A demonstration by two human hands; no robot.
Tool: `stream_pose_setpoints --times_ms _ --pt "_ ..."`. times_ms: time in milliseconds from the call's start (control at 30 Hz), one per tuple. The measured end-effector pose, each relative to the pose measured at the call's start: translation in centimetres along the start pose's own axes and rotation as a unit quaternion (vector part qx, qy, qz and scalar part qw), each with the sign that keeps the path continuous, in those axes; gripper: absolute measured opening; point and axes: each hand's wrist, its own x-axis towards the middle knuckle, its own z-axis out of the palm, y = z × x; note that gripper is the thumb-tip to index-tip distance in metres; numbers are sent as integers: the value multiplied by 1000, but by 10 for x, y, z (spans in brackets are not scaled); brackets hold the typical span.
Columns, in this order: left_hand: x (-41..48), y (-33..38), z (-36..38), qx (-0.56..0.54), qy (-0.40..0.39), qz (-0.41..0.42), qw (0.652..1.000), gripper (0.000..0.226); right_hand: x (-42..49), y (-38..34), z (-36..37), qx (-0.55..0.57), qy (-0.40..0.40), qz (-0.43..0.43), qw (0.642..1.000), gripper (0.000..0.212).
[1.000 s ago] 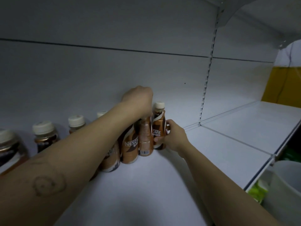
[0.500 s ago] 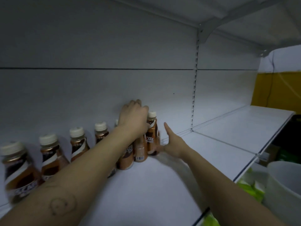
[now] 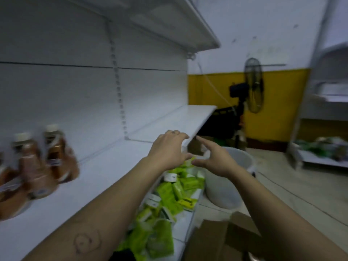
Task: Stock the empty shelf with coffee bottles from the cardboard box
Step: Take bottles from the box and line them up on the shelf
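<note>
Both hands hang empty in the middle of the frame, over the front edge of the white shelf (image 3: 105, 166). The left hand (image 3: 169, 149) is palm down with loosely bent, spread fingers. The right hand (image 3: 212, 159) sits just beside it, thumb out and forefinger stretched toward the upper left. Their thumbs come near each other, but whether they touch cannot be told.

The coffee bottles (image 3: 56, 153) stand at the far left of the frame, on the shelf close to its back panel. They are brown with pale caps, blurred, and well apart from both hands. The cardboard box (image 3: 216, 240) lies at the lower right, below the right forearm with its flaps open; what it holds cannot be seen.

Between the hands and the box, a lower shelf juts out, heaped with green packets (image 3: 169, 196) and a few white ones. A white bucket (image 3: 226, 189) stands on the floor just right of that heap, partly hidden by the right hand and wrist. A slotted upright (image 3: 118, 87) runs down the back panel left of centre, and an upper shelf (image 3: 169, 21) overhangs at the top.

Farther back, right of centre, a black standing fan (image 3: 253, 85) stands against a wall with a yellow band (image 3: 282, 102). At the right edge is another white rack (image 3: 320, 157), with blurred green goods on its low tier.
</note>
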Motion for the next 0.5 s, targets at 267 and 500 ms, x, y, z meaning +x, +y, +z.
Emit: stream_pose_setpoints --times_ms 267,500 --pt "16 100 167 -161 -168 8 972 72 -88 162 -19 -9 16 223 975 83" --pt "0 128 302 -220 -316 -29 923 68 -142 277 19 5 -39 368 929 73"
